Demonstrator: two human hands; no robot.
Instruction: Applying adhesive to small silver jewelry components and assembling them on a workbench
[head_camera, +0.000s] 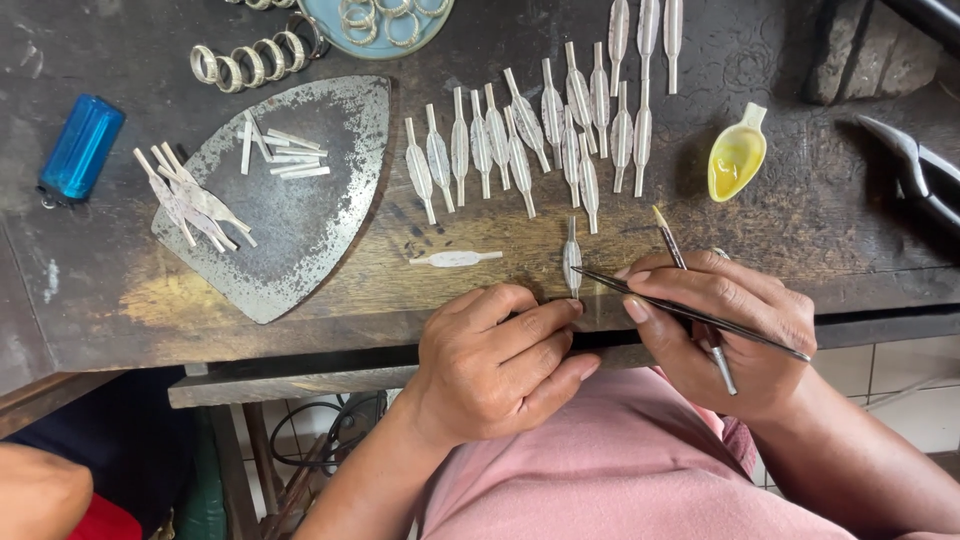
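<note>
At the bench's near edge: one leaf-shaped silver piece (572, 258) under two hands.

Item lies just ahead of both grips, long axis running away from the person; left hand (495, 360) nearer, fingers curled together, forefinger tip at its near end. Right hand (725, 325) closed around thin tweezers (690, 312), their points reaching leftward to touch the piece's lower part, and a fine brush (672, 243) standing up between the fingers. Beyond: rows of matching silver pieces (540, 135), yellow spoon-shaped dish (736, 160), iron plate (290, 200), blue lighter (82, 148).
</note>
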